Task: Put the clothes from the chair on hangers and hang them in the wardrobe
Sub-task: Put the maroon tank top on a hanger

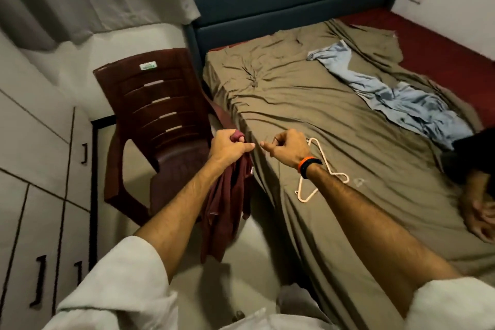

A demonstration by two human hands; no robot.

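Observation:
My left hand (229,145) grips the top of a maroon garment (227,206), which hangs down between the dark brown plastic chair (158,126) and the bed. Just to its right my right hand (288,146) hovers with fingers curled and the forefinger pointing left, holding nothing that I can see. A white plastic hanger (321,171) lies flat on the olive bedsheet (308,115), partly under my right wrist. The chair seat shows no other clothes.
White wardrobe doors with black handles (37,284) line the left side. A light blue cloth (396,99) lies crumpled on the bed. Another person's arm and hand (479,209) rest on the bed at the right edge. A curtain hangs above the chair.

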